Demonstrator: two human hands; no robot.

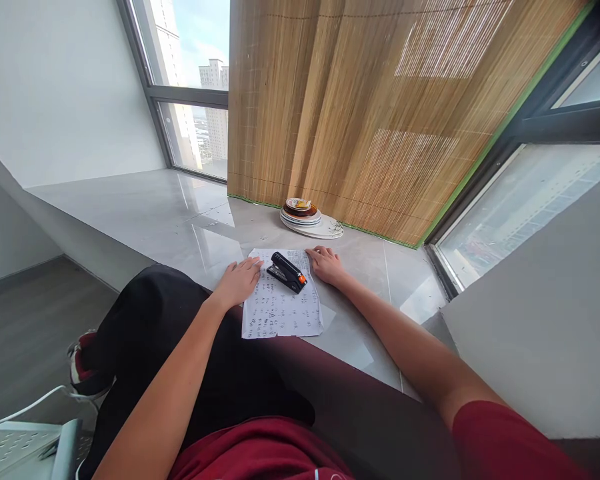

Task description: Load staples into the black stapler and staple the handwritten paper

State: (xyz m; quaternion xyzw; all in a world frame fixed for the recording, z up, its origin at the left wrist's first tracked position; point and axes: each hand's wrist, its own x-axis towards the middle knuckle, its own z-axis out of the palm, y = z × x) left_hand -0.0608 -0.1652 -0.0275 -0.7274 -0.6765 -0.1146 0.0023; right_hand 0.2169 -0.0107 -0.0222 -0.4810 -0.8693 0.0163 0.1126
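A black stapler (286, 272) with an orange end lies slantwise on a sheet of handwritten paper (295, 323). The paper rests on the grey tiled sill, its front edge reaching the sill's edge by my legs. At the sheet's left edge lies my left hand (237, 281), fingers stretched out and touching the paper. On the other side, my right hand (326, 263) rests flat near the upper right corner, fingertips on or just beside the sheet. Neither hand touches the stapler.
Behind the paper, a stack of plates (303, 219) stands by a bamboo blind (320, 120). The tiled sill (130, 207) runs left towards a window. To the right is a white wall (540, 320). A perforated white surface (20, 450) with a cable sits at lower left.
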